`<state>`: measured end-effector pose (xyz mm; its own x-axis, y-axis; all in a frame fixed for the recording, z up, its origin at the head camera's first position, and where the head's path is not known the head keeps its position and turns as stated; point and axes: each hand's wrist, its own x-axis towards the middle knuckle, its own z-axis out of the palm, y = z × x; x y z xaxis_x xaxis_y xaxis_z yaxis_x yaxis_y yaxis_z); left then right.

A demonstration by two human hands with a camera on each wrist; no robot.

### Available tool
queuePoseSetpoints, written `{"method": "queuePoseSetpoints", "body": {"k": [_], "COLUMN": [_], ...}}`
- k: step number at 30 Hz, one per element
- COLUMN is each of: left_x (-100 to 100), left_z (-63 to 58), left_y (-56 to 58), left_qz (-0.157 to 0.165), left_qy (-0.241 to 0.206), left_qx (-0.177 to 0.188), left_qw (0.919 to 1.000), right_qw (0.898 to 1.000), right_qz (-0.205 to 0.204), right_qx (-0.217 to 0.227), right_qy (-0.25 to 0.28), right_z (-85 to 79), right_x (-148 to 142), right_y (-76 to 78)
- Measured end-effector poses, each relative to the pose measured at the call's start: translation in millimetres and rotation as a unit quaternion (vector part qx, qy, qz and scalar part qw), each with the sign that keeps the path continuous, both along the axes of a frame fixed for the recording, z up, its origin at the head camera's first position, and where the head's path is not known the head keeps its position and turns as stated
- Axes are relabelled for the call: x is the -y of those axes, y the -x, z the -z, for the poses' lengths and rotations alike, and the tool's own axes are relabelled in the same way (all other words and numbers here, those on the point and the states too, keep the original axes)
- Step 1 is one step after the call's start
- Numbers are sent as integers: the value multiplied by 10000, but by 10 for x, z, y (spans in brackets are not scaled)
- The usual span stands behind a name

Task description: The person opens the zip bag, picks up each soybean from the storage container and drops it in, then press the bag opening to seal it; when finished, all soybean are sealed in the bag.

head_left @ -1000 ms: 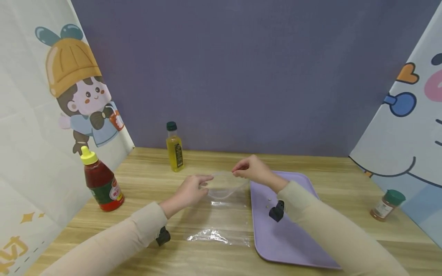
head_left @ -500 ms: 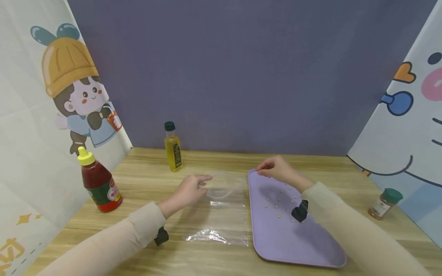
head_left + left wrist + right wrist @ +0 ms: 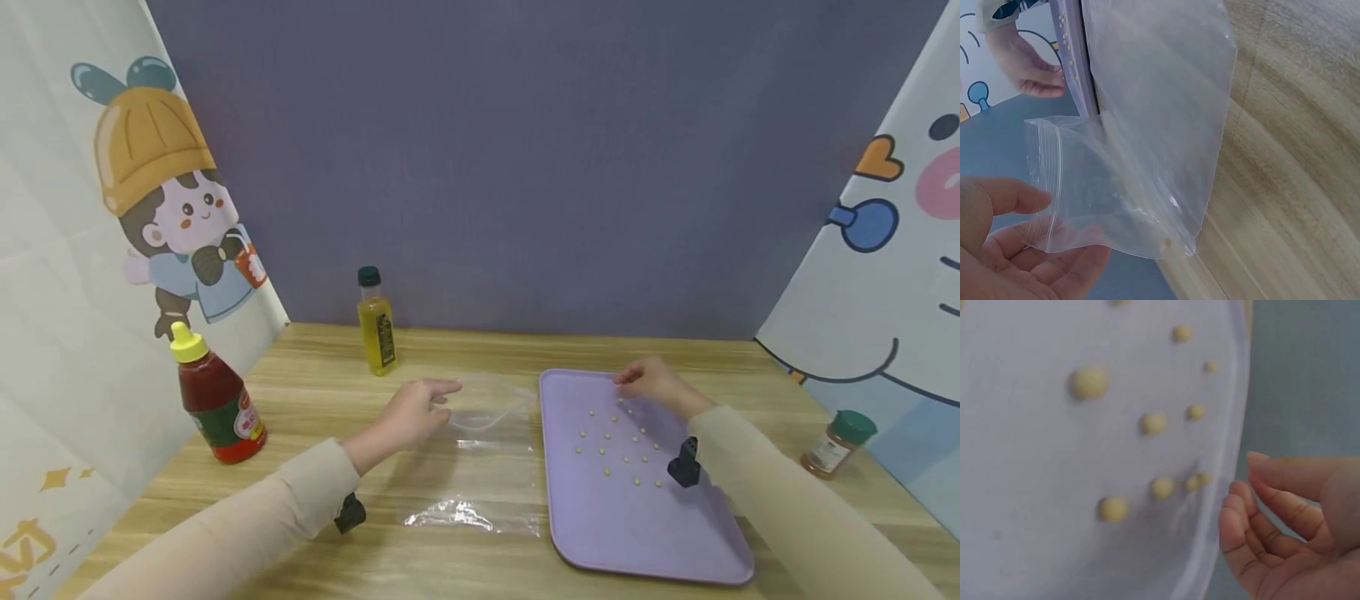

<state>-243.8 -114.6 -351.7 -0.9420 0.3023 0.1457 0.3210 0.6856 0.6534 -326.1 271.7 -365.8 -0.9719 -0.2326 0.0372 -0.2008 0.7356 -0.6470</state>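
Note:
My left hand [image 3: 414, 412] pinches the mouth of a clear zip bag [image 3: 1147, 112], thumb outside and fingers beneath, holding its top raised and gaping. The rest of the bag lies flat on the wooden table. Near the bag's lower corner in the left wrist view shows a small yellowish bean [image 3: 1167, 244]. My right hand [image 3: 660, 387] hovers over the far part of a purple tray [image 3: 622, 533], fingers loosely bent, thumb apart from the fingertips, nothing visible between them. Several small round pale-yellow beans [image 3: 1090, 382], like soybeans, lie scattered on the tray.
A red sauce bottle [image 3: 217, 400] with a yellow cap stands at the left. Behind the bag is a yellow oil bottle [image 3: 377, 333]. A green-lidded spice jar [image 3: 836, 446] stands at the right edge. A grey-blue partition [image 3: 525, 167] closes off the back.
My right hand has let go of the bag's mouth and moved right to above the tray's far side, uncovering the beans. The left hand has kept its grip on the bag.

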Motion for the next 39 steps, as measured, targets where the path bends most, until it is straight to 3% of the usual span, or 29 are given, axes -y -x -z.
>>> {"method": "queuePoseSetpoints", "body": {"k": [6,18,22,31,39], "left_x": [-10,-11,-2,-3,15], "left_z": [1,9,11,2,9], "left_y": [-4,2,4,15,23], "left_qz": [-61,-44,-33,-62,-34], "left_qy": [-20,-82,-26,60,89], "left_qx": [68,139,90,15,111], "left_qw": [10000,9999,10000,10000,9999], "right_qw": [9976,9984,9987,9980,9982], "right_qz": [338,450,403,453,499], "right_qx": [583,312,241,396,302], "right_qy": [-158,-150,-199,211,135], "right_z": [98,228,200,77,-42], "right_x": [-108,-159,-134,-60,189], "right_y": [24,68,75,60,48]}}
